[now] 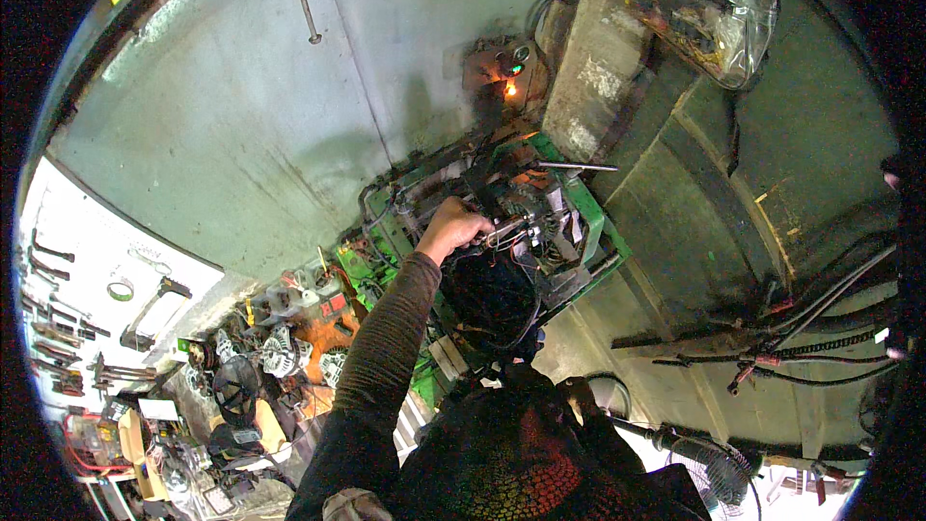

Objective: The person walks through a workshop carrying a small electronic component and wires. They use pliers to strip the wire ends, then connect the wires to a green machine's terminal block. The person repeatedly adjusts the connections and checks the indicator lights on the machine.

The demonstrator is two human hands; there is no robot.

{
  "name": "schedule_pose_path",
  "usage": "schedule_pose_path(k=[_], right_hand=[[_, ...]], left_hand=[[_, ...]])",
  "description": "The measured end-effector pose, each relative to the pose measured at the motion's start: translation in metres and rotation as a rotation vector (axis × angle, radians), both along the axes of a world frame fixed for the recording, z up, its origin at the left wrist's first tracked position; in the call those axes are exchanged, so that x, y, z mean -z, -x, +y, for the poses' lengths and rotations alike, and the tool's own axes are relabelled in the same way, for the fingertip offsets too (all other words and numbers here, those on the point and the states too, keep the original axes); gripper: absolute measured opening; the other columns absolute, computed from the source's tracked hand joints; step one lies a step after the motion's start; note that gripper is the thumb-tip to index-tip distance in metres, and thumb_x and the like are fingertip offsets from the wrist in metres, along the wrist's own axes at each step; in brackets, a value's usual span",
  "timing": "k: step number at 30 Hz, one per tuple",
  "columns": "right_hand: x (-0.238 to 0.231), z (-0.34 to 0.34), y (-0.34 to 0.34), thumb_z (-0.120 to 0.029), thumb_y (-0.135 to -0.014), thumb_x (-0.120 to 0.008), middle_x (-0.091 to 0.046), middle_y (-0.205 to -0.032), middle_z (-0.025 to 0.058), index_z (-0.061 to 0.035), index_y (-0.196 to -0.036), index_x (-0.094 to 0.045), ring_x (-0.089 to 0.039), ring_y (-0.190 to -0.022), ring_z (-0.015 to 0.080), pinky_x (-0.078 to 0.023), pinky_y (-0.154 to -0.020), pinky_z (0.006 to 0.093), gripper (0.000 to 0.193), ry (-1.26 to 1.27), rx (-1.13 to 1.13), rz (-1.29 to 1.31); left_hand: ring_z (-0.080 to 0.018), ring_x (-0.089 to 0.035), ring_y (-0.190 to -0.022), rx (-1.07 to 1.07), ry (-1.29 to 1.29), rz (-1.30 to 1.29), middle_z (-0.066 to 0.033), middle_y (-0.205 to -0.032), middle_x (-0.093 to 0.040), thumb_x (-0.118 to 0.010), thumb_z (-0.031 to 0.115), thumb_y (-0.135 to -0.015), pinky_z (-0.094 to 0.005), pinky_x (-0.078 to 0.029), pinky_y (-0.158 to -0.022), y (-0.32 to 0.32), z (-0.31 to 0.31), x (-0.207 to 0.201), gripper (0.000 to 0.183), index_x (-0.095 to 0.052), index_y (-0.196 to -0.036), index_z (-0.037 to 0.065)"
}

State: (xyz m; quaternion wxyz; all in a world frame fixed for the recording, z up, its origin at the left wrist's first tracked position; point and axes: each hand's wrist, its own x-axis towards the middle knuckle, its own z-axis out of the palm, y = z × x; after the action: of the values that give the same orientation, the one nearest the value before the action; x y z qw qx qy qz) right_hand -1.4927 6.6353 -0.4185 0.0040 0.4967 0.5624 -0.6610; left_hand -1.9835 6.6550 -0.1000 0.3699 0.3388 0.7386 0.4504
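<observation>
My left hand [457, 229], in a dark knitted sleeve, reaches over a green-framed machine [596, 217]. Its fingers are curled together beside thin wires and a small shiny metal fitting [508, 232]. What they grip, if anything, is too small to make out. Just below the hand a black rounded shape [490, 297] covers part of the machine. Grimy metal parts fill the space inside the green frame. A straight metal rod [577, 166] lies across its far right corner. My right hand does not show.
A box with lit green and orange lamps [510, 77] is on the wall behind. Alternators [283, 352] and loose parts crowd the left bench. Hand tools hang on a white board [183, 260]. Cables and rods [801, 352] hang at right; a fan [723, 473] stands lower right.
</observation>
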Motion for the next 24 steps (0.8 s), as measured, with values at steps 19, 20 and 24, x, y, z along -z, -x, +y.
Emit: schedule_pose_path(k=[19, 20, 24], right_hand=[[-0.003, 0.010, 0.019, -0.020, -0.089, -0.064, -0.069, -0.077, 0.0109, -0.0027, -0.086, -0.069, -0.064, -0.062, 0.0252, -0.053, -0.060, 0.0374, 0.018, -0.056, -0.060, -0.003], [-0.003, 0.009, 0.019, -0.020, -0.089, -0.064, -0.069, -0.077, 0.0109, -0.0027, -0.086, -0.069, -0.064, -0.062, 0.0253, -0.053, -0.060, 0.0375, 0.018, -0.058, -0.061, -0.003], [-0.001, 0.008, 0.018, -0.021, -0.089, -0.064, -0.069, -0.077, 0.0112, -0.0030, -0.086, -0.069, -0.064, -0.062, 0.0258, -0.053, -0.060, 0.0379, 0.019, -0.069, -0.072, -0.007]], left_hand=[[-0.0203, -0.065, -0.069, 0.043, 0.045, -0.077, -0.0108, -0.081, -0.072, -0.082, 0.014, -0.064, -0.0358, -0.053, -0.065, 0.016, 0.003, 0.031, 0.029, -0.071, -0.085, -0.004], [-0.0206, -0.065, -0.070, 0.066, 0.020, -0.072, -0.0113, -0.081, -0.072, -0.082, 0.014, -0.064, -0.0358, -0.053, -0.067, 0.019, 0.004, 0.035, 0.029, -0.071, -0.084, -0.004], [-0.0209, -0.065, -0.071, 0.109, -0.193, -0.107, -0.0123, -0.082, -0.073, -0.082, 0.014, -0.064, -0.0356, -0.053, -0.071, 0.022, 0.003, 0.052, 0.029, -0.072, -0.084, -0.005]])
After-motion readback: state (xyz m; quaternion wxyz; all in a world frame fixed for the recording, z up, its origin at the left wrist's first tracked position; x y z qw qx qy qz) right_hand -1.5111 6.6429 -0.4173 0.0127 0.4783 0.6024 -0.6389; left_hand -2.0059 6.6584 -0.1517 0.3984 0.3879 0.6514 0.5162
